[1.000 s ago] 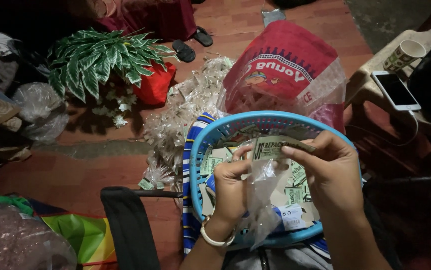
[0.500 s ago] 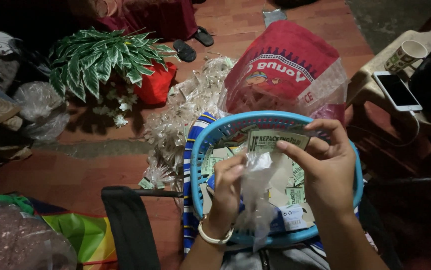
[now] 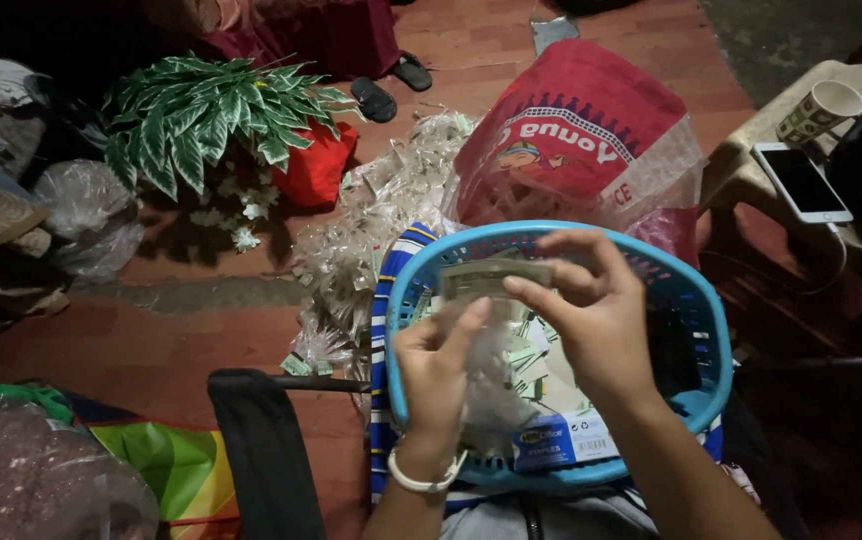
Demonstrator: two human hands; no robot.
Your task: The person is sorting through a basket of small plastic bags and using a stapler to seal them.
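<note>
A blue basket (image 3: 711, 330) rests on the person's lap, with folded paper notes (image 3: 526, 355) and a small box (image 3: 561, 440) inside. Over it, the right hand (image 3: 596, 310) pinches a folded banknote (image 3: 491, 277); the left hand (image 3: 441, 365) pinches a clear plastic sleeve (image 3: 491, 385). Beyond on the floor lie a pile of clear packets (image 3: 371, 230) and a red sack (image 3: 571, 130).

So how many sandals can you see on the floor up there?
2, both dark: one sandal on the brick floor right of the leafy plant, the other sandal just beyond it beside the dark red cloth. More may be hidden.
</note>
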